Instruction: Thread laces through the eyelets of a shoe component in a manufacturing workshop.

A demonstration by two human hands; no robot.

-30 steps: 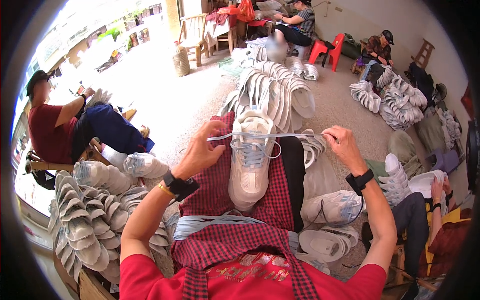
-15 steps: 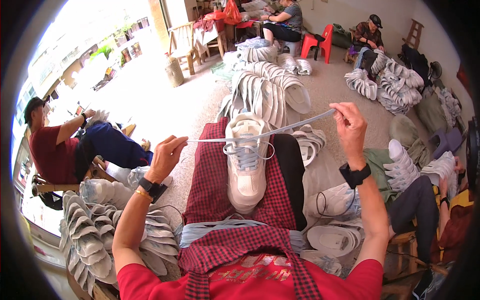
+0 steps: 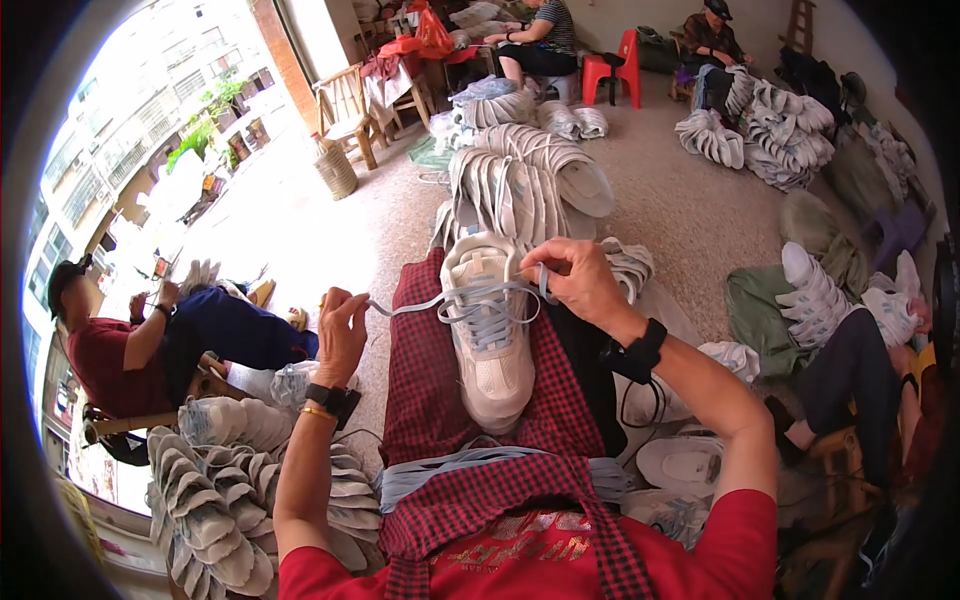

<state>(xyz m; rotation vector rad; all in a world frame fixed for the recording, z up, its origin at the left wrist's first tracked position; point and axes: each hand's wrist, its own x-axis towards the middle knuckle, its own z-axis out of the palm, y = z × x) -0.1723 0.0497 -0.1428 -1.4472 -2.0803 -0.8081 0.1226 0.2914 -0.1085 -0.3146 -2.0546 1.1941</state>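
A white sneaker with pale blue-grey lacing lies on the red-and-black checked apron over my lap, its toe toward me. My left hand is closed in a pinch on one end of the grey-blue shoelace, left of the shoe. On the other side, my right hand pinches the lace beside the shoe's opening, and a short length hangs below its fingers. Between the hands the lace crosses the shoe's upper part, with a loop bulging to the right. A bundle of similar laces lies across my waist.
Stacked shoe uppers stand just beyond my knees. More shoes are piled at the lower left and at my right. Several people work seated around the room. A red chair and a bamboo chair stand farther back.
My right hand has come down and left, from far out to close beside the shoe. The lace, stretched taut before, now hangs slacker. My left hand has lowered slightly.
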